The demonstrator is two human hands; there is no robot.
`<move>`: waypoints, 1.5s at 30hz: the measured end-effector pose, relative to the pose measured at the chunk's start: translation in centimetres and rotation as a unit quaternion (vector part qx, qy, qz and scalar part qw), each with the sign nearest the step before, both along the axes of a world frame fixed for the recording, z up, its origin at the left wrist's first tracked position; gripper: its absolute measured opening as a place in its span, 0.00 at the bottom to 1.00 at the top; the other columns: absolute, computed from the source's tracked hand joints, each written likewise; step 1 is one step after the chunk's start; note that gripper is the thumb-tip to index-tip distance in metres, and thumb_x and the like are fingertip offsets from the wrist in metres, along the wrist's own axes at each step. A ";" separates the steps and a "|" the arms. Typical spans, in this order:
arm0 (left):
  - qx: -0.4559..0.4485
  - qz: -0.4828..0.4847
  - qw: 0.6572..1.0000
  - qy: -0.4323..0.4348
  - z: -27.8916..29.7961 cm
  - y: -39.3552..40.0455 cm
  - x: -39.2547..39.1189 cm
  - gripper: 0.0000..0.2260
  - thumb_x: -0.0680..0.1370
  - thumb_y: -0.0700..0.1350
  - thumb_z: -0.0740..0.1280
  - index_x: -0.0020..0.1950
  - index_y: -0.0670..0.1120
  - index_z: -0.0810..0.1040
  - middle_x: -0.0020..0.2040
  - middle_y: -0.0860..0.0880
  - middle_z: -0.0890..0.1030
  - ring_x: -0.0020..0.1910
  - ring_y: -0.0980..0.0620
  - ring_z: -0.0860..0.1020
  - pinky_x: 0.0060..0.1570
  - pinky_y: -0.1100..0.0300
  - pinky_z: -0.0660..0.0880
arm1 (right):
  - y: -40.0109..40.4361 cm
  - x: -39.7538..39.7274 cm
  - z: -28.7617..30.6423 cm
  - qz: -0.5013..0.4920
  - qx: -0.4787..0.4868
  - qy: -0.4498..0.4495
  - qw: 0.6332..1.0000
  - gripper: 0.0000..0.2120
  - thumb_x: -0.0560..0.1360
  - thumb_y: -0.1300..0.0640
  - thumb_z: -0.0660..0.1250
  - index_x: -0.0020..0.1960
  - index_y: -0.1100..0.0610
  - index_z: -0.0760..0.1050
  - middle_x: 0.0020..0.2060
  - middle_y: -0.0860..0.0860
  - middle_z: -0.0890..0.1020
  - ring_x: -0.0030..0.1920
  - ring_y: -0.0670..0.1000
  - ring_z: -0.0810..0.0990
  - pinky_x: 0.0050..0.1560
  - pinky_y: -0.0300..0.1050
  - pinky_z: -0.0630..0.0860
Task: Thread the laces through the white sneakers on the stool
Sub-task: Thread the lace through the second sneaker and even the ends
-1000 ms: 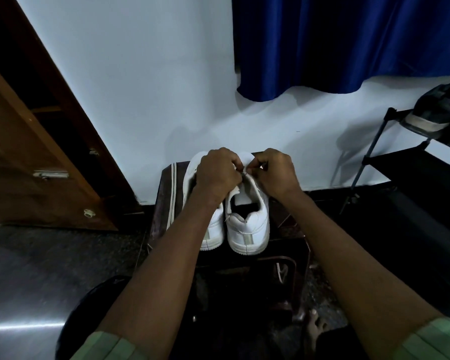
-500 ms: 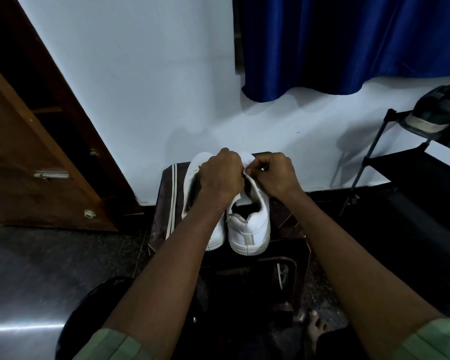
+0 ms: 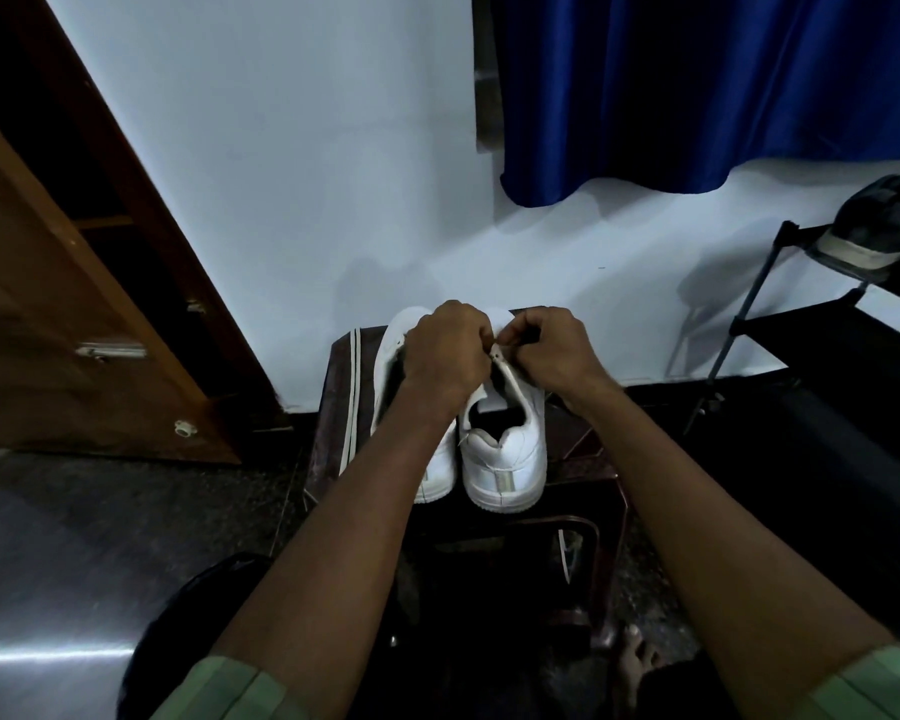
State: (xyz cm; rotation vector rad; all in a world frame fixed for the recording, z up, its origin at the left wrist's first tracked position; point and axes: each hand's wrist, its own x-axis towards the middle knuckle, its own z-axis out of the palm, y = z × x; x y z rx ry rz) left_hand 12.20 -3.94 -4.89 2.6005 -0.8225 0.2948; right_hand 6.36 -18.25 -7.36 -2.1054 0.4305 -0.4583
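Two white sneakers stand side by side on a dark stool (image 3: pixel 588 459), heels toward me. The right sneaker (image 3: pixel 507 454) shows its heel and open collar. The left sneaker (image 3: pixel 393 350) is mostly covered by my left forearm. My left hand (image 3: pixel 448 353) and my right hand (image 3: pixel 552 350) meet over the front of the right sneaker, fingers pinched on a white lace (image 3: pixel 497 353) at its eyelets. The toe parts and most of the lace are hidden under my hands.
A loose white lace (image 3: pixel 353 397) lies along the stool's left side. A wooden door (image 3: pixel 63 330) stands left, a white wall behind, a blue curtain (image 3: pixel 697 90) above. A black shoe rack (image 3: pixel 822 356) with a dark shoe (image 3: pixel 884 226) is at the right. My bare foot (image 3: pixel 637 662) rests on the floor.
Both hands have stayed over the right sneaker, shifting slightly; the fingertips keep working the lace at the eyelets. The sneakers have not moved.
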 end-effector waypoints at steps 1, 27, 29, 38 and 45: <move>0.013 0.003 1.000 -0.003 0.0 -0.1 -0.1 0.09 0.75 0.40 0.71 0.49 0.54 0.87 0.55 0.49 0.82 0.53 0.43 0.82 0.50 0.52 0.78 | 0.0 -0.1 -0.1 -0.002 0.003 -0.006 1.000 0.11 0.69 0.68 0.73 0.40 0.52 0.86 0.38 0.45 0.87 0.41 0.44 0.85 0.46 0.45 0.84; -0.160 -0.043 0.936 0.311 1.6 3.1 3.4 0.21 0.73 0.29 0.66 0.60 0.48 0.84 0.51 0.48 0.88 0.53 0.52 0.86 0.57 0.50 0.83 | 3.5 0.0 3.6 0.011 -0.255 0.096 0.962 0.11 0.72 0.62 0.70 0.52 0.57 0.86 0.51 0.56 0.85 0.52 0.59 0.83 0.48 0.44 0.74; -0.173 -0.037 0.932 0.316 1.3 2.9 3.6 0.21 0.73 0.28 0.66 0.58 0.49 0.84 0.50 0.47 0.87 0.53 0.52 0.86 0.57 0.49 0.83 | 4.1 0.3 3.0 -0.019 -0.304 0.090 0.948 0.11 0.73 0.62 0.69 0.54 0.57 0.85 0.53 0.56 0.84 0.54 0.60 0.83 0.50 0.45 0.75; -0.227 -0.040 0.907 0.352 0.8 3.1 3.4 0.20 0.73 0.24 0.66 0.54 0.47 0.82 0.50 0.43 0.87 0.52 0.49 0.86 0.53 0.56 0.83 | 6.4 0.9 2.1 -0.055 -0.427 0.115 0.895 0.12 0.83 0.66 0.58 0.60 0.60 0.78 0.60 0.59 0.77 0.58 0.61 0.82 0.48 0.51 0.78; -0.243 -0.040 0.893 0.375 0.9 3.2 3.4 0.22 0.72 0.22 0.66 0.62 0.37 0.82 0.34 0.55 0.84 0.43 0.56 0.83 0.50 0.63 0.81 | 5.1 1.3 1.2 -0.013 -0.262 0.022 0.965 0.08 0.77 0.64 0.63 0.52 0.55 0.78 0.58 0.57 0.76 0.61 0.62 0.75 0.57 0.55 0.75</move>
